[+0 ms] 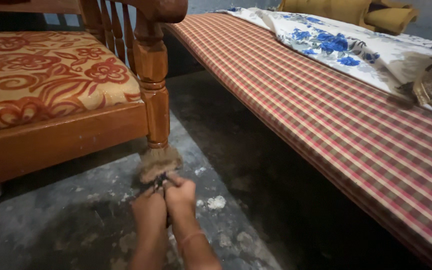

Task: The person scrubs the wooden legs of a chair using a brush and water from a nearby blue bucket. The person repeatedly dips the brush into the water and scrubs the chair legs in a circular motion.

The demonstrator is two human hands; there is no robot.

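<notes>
Down on the floor [76,220], near the middle of the view, the left hand [149,212] and the right hand [180,196] are pressed side by side around the dark handle of a small brush [159,163]. Both grips are closed tight on that handle, the fingers wrapped over it so that little of it shows between them. The brush's pale, blurred bristle head sticks out on the far side of the hands and sits just at the foot of the wooden chair leg [157,107], touching it or very nearly so; the blur makes it hard to tell which.

Judging from this, the work in hand is sweeping the floor around the chair leg. To do it well, the two hands should stay low and together, with the bristles kept flat to the floor so they reach into the corner where the leg meets it, and the strokes short enough to draw the dirt out toward the near side. Pale flakes [216,202] lie just right of the hands, outside the bristles.

Left and far stands the chair with its red-flowered cushion [46,75]; to the right runs a bed with a checked cover [326,115] and a blue-flowered cloth [341,45].
</notes>
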